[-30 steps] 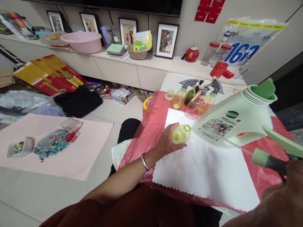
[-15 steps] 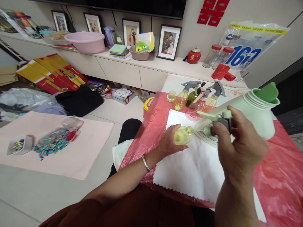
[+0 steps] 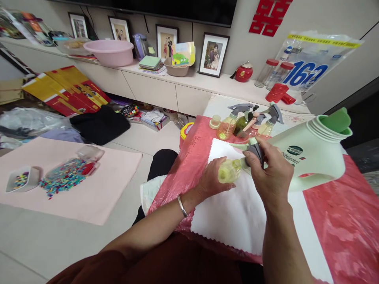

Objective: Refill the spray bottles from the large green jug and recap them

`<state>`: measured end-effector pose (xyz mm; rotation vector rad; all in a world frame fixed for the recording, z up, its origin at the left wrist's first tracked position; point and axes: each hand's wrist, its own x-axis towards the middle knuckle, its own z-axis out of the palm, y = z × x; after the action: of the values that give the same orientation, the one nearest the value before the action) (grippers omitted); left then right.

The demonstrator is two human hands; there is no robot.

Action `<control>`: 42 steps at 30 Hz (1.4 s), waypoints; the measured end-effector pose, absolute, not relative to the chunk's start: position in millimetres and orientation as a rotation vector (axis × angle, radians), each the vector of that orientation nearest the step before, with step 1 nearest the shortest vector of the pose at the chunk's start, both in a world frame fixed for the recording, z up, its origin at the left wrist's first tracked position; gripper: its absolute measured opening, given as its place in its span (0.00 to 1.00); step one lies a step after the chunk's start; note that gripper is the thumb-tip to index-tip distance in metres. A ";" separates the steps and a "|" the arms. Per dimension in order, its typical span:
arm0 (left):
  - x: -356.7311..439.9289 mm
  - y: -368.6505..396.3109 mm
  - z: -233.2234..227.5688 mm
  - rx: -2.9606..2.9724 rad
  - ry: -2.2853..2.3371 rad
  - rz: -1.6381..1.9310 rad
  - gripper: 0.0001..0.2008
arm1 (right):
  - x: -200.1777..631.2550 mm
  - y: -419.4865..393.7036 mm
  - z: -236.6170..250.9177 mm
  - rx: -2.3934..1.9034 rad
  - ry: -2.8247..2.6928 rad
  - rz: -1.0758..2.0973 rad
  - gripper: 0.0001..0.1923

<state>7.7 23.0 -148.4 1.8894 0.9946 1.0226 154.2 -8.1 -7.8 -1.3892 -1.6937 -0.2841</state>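
My left hand (image 3: pixel 212 176) is wrapped round a small clear yellow bottle (image 3: pixel 227 172), tilted so its neck points right. My right hand (image 3: pixel 272 167) grips a grey and pale green spray head (image 3: pixel 255 151) by its upper part. The lower end of the spray head meets the bottle's neck; whether it is threaded on, I cannot tell. Beneath both hands lies a white cloth (image 3: pixel 229 221) with a scalloped edge. Behind my right hand stands a big pale green jug (image 3: pixel 321 154) with a green piece (image 3: pixel 336 120) in its mouth.
Several spray bottles (image 3: pixel 227 126) stand at the table's back, beside a small round cap (image 3: pixel 214 121). Red plastic sheeting (image 3: pixel 349 221) covers the table. To the left, a pink mat (image 3: pixel 97 197) bears colourful beads (image 3: pixel 66 175) and a white dish (image 3: pixel 23 179).
My right hand has moved left with the spray head and brought it to the bottle's neck. The left hand has stayed nearly in place. More of the jug now shows.
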 end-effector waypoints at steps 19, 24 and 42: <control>8.5 23.1 -148.6 1.904 1.007 1.007 0.53 | 153.0 -12.7 7.8 -1.911 -1.658 0.155 0.27; 8.8 23.7 -149.9 1.896 0.999 1.022 0.54 | 150.0 -3.7 11.7 -1.996 -1.699 0.227 0.29; 7.9 22.6 -141.2 1.850 1.005 0.966 0.52 | 153.9 -2.1 -5.2 -1.812 -1.755 0.228 0.29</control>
<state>7.9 22.6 -141.2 1.8498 1.0047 0.9664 153.9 -2.1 -5.2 -1.8123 -1.7555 0.2278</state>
